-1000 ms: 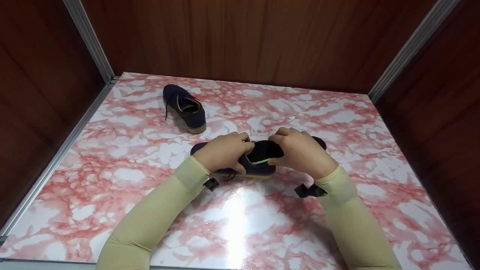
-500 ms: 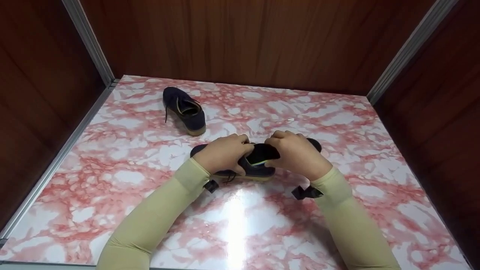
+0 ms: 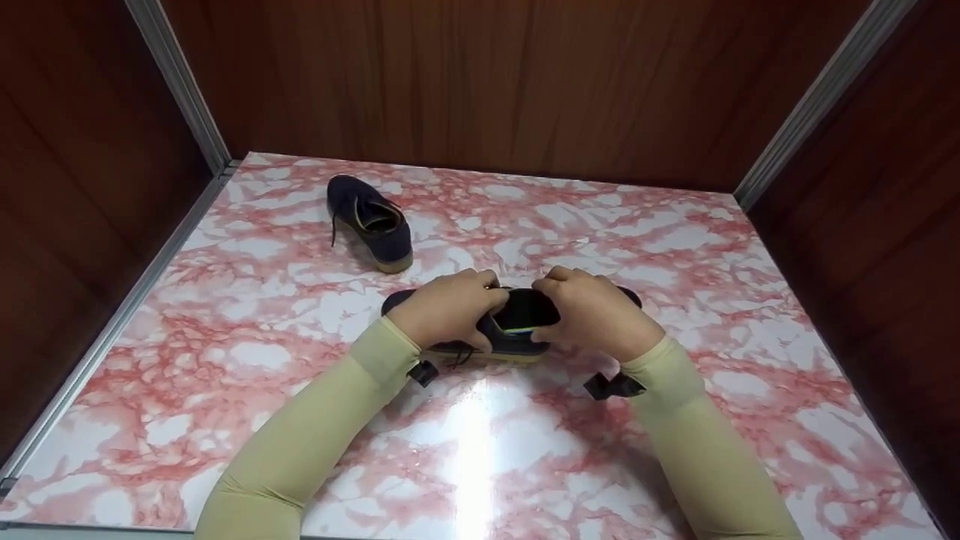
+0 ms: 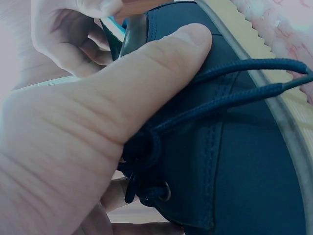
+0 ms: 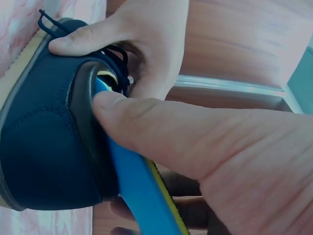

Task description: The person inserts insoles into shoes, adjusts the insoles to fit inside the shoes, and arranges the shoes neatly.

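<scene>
A dark navy lace-up shoe lies sideways on the table, toe to the left. My left hand grips its front part, with the thumb along the near side by the loose lace. In the right wrist view, a thin insole, blue on one face with a yellow edge, runs into the shoe's opening. My right hand pinches this insole between thumb and fingers. The insole's dark end sticks out past the right hand; the part inside the shoe is hidden.
A second navy shoe stands farther back on the left, its lace hanging loose. Dark wood-look panels with metal corner rails enclose the red-and-white marbled tabletop at the back and sides.
My right hand has shifted slightly left toward the shoe, and the insole's outer end has moved left and a little down with it. The left hand keeps its grip on the shoe.
</scene>
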Tool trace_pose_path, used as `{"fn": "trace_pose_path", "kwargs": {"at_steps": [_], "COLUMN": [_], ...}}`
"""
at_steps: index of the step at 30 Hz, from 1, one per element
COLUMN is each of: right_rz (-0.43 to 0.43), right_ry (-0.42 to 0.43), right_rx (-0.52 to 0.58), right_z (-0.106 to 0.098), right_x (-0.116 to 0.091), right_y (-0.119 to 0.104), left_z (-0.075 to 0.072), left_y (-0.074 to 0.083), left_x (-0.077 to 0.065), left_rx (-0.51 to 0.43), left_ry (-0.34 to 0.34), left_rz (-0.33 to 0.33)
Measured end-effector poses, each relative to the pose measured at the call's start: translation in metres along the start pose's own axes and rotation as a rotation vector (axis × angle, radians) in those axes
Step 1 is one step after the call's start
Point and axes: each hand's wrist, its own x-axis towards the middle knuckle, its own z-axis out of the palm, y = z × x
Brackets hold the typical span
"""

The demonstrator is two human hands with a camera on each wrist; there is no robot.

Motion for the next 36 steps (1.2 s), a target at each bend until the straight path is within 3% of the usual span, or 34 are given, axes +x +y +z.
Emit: {"fn": "trace_pose_path", "kwargs": {"at_steps": [10,23,36], "right_rz": [0.054,-0.029,-0.003], "right_ry": [-0.081,0.08,0.088], "right_rx": [0.011,-0.053,-0.106], "right_z": [-0.009,-0.01,-0.003], "right_x": [-0.004,-0.006,-0.002], "right_y": [0.01,0.007,0.0], "left_z": [0.001,0.0,0.001], "left_y": [-0.001,-0.002,-0.002], "left_x": [0.003,0.001,0.001], "left_rx": [0.006,-0.01,-0.017], "left_ry": [0.013,0.019,0.026], "left_rz": [0.015,0.011,0.019]}}
